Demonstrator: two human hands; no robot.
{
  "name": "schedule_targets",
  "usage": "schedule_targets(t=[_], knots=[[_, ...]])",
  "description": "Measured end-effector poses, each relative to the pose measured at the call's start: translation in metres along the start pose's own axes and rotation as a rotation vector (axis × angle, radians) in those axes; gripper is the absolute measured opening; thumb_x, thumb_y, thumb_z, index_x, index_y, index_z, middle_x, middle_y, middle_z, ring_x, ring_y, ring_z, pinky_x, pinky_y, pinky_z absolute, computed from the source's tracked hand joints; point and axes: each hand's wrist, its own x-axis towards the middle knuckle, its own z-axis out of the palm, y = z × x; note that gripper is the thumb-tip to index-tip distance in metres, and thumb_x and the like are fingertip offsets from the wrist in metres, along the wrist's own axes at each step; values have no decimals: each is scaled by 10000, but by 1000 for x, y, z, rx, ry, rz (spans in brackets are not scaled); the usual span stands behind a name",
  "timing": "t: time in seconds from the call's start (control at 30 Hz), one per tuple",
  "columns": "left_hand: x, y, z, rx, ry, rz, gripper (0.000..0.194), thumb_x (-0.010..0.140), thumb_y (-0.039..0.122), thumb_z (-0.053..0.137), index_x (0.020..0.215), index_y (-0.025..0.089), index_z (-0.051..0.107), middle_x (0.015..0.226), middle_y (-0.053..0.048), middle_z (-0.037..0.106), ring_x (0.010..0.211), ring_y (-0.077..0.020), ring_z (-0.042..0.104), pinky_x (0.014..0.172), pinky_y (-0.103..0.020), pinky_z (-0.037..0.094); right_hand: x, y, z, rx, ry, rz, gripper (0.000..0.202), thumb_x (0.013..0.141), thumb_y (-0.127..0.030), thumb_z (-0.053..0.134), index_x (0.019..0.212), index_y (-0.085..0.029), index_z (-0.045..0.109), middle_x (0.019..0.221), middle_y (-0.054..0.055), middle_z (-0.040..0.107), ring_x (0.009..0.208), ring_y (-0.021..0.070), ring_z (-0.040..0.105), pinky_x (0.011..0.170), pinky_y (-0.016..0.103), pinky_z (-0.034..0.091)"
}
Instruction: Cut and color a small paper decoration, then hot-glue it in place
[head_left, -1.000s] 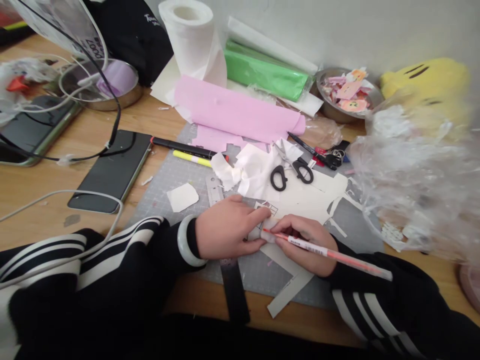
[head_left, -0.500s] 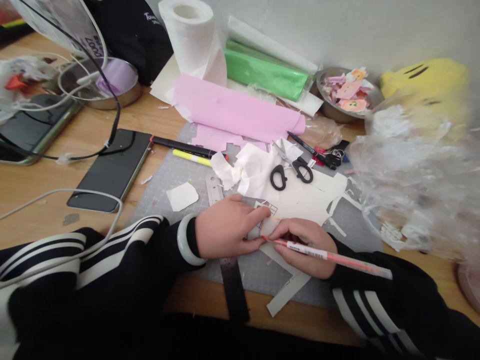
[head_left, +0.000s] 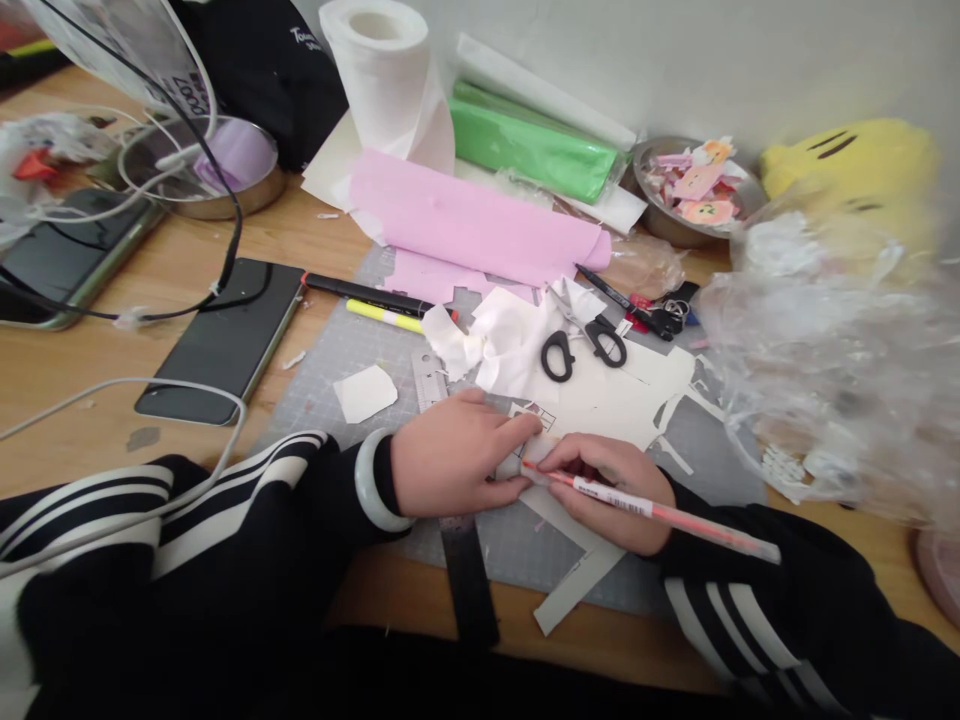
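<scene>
My right hand (head_left: 611, 490) is closed in a writing grip around an orange-red pen (head_left: 637, 505), its tip pointing left. Under that tip lies a small whitish piece of paper (head_left: 534, 462). Thumb and forefinger of my left hand (head_left: 461, 450) press on this piece from the left; its other fingers are tucked out of sight. A ruler (head_left: 469, 590) runs beneath my left hand. Just beyond the hands, black-handled scissors (head_left: 581, 345) rest on white card sheets (head_left: 622, 400). Whatever mark the pen makes is too small to tell.
A grey cutting mat (head_left: 322, 380) covers the middle of the table. Pink paper (head_left: 480, 215), a green packet (head_left: 532, 140) and a paper roll (head_left: 382, 80) stand behind. A bowl of cutouts (head_left: 682, 230), clear plastic bags (head_left: 810, 370), markers (head_left: 375, 293) and a phone (head_left: 221, 340) surround it.
The pen has shifted slightly left and up in my right hand, its tip now further over the small piece of paper. My left hand stays in place.
</scene>
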Motion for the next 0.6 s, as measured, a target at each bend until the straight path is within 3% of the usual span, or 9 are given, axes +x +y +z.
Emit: schedule_targets(t=[0.13,0.27,0.43,0.6], knots=[[-1,1,0,13,-7,-5,336,835,385,488,1055,134,518,663,-20,628,626,-203,602,720,-353,406,-1,0,-1,-15,-31,-95,133,741,-270,539,755,-195,647,599,-15,627,475,78,457,479,208,354],[0,1,0,3,0,-1,323,849,392,470,1047,140,516,663,-16,628,624,-195,598,720,-347,400,-1,0,-1,-8,-21,12,146,770,-262,517,769,-190,644,632,-8,637,492,79,481,483,205,362],[0,0,1,2,-4,2,334,838,387,486,1059,137,512,676,-19,636,627,-196,599,722,-346,396,-1,1,0,-7,-42,-92,140,746,-260,531,767,-190,650,601,-13,621,493,81,477,485,204,355],[0,0,1,-2,-3,-1,320,846,392,478,1045,145,519,664,-9,631,620,-188,596,719,-338,396,-1,0,1,-3,-9,2,151,760,-255,519,776,-187,653,634,-8,646,484,76,473,476,197,352]])
